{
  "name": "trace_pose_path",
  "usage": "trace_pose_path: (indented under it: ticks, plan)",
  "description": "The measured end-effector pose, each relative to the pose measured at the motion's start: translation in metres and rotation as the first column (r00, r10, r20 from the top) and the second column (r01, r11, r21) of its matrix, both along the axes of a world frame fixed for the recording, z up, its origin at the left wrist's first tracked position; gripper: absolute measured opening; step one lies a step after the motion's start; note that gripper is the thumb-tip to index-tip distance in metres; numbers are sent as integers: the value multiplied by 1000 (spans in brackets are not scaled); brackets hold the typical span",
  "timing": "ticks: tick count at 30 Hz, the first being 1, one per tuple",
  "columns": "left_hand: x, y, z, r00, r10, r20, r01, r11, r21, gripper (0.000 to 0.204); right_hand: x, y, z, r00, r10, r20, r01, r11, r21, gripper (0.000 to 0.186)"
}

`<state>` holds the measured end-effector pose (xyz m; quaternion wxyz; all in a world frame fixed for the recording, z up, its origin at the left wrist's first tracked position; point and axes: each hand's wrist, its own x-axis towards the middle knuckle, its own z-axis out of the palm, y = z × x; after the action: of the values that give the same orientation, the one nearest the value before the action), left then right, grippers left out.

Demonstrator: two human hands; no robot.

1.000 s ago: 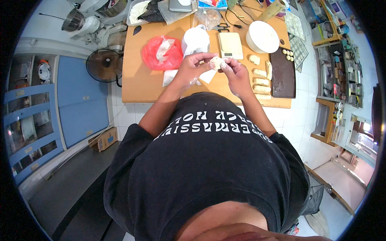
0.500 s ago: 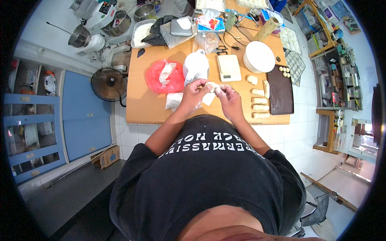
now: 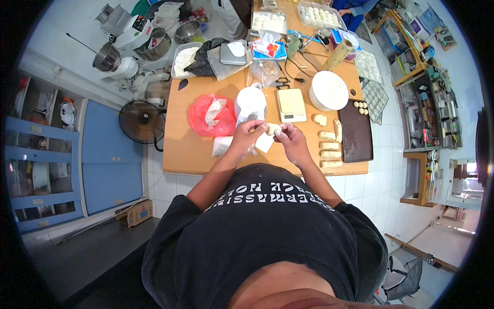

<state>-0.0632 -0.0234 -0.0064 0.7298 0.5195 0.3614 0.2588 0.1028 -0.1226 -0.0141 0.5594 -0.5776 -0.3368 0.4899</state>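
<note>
Between my left hand and my right hand, a small pale lump of dough is pinched in the fingertips of both, above the wooden table. Flour marks both hands. Behind them stand a white pitcher and a cream kitchen scale. A white paper square lies below the dough. Right of my right hand are several dough logs, a rounded dough piece and a dark baking tray holding several small balls.
A red plastic bag, white bowl, scissors and cables crowd the table. Trays of dough balls sit at the far end, near another person's sleeve and a standing person's legs. A fan stands left.
The view has tilted up, so the table sits lower in frame and the far end with two people shows. My hands still hold the dough, its shape slightly altered between my fingers.
</note>
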Motion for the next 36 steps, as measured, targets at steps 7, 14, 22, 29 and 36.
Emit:
trace_pose_path:
  ticks: [7,14,22,29,36]
  plan:
    - [4,-6,11,983,95,158,-84,994,-76,23,-3,8,9,991,-101,-90,103,994,18,21]
    - [3,1,-5,996,-25,87,17,996,91,29,-8,6,10,992,-118,-55,120,991,50,20]
    - [7,0,-9,998,31,59,-46,963,267,21,-3,6,3,982,-177,-68,180,983,38,19]
    - [5,-6,13,986,109,128,-112,993,18,25,-13,-2,16,978,-59,-198,87,987,134,25]
    - [1,-3,4,989,-66,133,75,995,-65,34,-1,-8,9,996,3,-89,0,999,36,25]
